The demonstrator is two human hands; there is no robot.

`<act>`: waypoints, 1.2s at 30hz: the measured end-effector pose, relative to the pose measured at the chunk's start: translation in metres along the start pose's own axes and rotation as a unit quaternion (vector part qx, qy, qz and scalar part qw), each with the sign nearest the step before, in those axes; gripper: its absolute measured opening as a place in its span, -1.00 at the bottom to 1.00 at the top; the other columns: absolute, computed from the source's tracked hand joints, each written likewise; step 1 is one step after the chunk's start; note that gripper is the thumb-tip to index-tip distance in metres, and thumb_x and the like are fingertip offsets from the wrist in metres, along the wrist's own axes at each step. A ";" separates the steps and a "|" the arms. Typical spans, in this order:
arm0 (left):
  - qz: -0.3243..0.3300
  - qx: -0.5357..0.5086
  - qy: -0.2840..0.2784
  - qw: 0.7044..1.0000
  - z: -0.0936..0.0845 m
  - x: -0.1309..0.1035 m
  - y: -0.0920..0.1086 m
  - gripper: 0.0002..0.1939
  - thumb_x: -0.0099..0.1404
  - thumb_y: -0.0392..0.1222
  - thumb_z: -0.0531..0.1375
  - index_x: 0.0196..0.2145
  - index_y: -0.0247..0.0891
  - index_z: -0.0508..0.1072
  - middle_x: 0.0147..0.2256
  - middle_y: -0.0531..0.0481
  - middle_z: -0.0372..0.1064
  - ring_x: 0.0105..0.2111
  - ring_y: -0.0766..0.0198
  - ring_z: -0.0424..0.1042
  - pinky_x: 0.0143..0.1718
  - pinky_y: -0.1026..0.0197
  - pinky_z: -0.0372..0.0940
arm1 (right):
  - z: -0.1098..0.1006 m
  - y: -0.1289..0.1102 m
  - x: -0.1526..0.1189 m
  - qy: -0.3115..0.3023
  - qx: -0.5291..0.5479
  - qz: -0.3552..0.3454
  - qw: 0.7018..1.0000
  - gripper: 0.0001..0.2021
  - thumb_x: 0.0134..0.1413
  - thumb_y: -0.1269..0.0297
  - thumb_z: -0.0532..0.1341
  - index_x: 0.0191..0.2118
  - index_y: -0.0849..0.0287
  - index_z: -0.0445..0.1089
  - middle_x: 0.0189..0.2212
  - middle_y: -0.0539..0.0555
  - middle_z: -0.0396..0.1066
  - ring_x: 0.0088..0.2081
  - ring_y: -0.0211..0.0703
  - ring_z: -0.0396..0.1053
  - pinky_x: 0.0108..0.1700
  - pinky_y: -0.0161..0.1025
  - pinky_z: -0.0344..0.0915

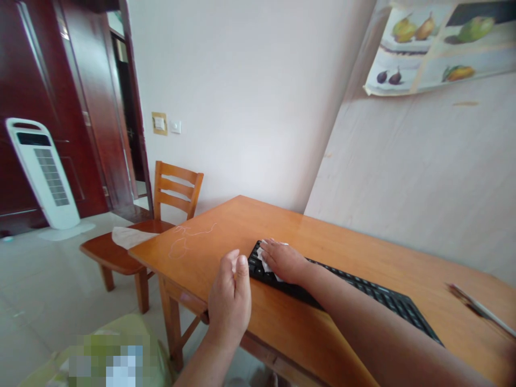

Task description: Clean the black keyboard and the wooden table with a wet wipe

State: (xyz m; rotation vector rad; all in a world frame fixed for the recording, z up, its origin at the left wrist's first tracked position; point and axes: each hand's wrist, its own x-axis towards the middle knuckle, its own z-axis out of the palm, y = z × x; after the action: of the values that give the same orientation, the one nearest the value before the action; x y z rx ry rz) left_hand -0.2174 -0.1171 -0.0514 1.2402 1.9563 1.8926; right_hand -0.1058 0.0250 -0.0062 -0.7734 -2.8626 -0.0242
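Note:
A black keyboard (387, 298) lies at a slant across the wooden table, partly covered by my right forearm. My right hand (284, 262) lies palm down over the keyboard's left end. Under its fingers is a crumpled white tissue (264, 263), pressed against the keys. My left hand (229, 301) is held up at the table's front edge, just beside the keyboard's left end. Its thumb points up and its fingers curl loosely, with a gap between them and nothing plainly held. Whether it touches the keyboard I cannot tell.
The wooden table (226, 215) has pale scribbles near its left corner. A thin pen-like stick (479, 307) lies at the right. A wooden chair (177, 188) with a white cloth (131, 236) stands left. A white tower fan (46, 172) is by the door. A yellow-green bag (133, 328) sits below.

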 end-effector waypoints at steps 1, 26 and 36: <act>-0.005 0.003 -0.003 1.000 0.000 0.000 0.001 -0.54 0.45 0.13 -0.07 0.10 -0.18 0.31 0.03 -0.22 0.44 0.08 0.04 0.43 0.05 -0.03 0.35 | 0.000 0.001 -0.004 0.001 -0.002 -0.002 1.000 -0.60 0.38 0.29 -0.05 0.17 0.31 0.34 0.19 0.37 0.31 0.26 0.07 0.24 0.28 0.01 0.18; 0.010 0.130 -0.048 0.990 0.000 0.002 0.011 -0.50 0.45 0.16 -0.12 0.07 -0.20 0.34 0.00 -0.17 0.49 0.03 0.05 0.46 0.03 -0.02 0.34 | 0.013 0.008 -0.017 0.006 0.012 0.024 1.000 -0.49 0.42 0.20 -0.12 0.31 0.40 0.14 0.31 0.43 0.11 0.35 0.12 0.05 0.32 0.10 0.06; 0.001 0.160 -0.073 0.984 -0.003 0.007 0.015 -0.48 0.42 0.21 -0.14 0.04 -0.17 0.34 0.00 -0.17 0.48 0.03 0.00 0.46 0.03 -0.06 0.33 | 0.005 0.010 -0.033 0.006 0.008 0.054 0.999 -0.48 0.42 0.17 -0.11 0.32 0.40 0.13 0.31 0.42 0.11 0.35 0.12 0.03 0.32 0.12 0.08</act>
State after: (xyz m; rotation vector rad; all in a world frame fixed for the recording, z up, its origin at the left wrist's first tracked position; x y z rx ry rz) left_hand -0.2171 -0.1168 -0.0351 1.4142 2.2378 1.4791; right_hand -0.0738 0.0177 -0.0170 -0.9190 -2.8026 0.0081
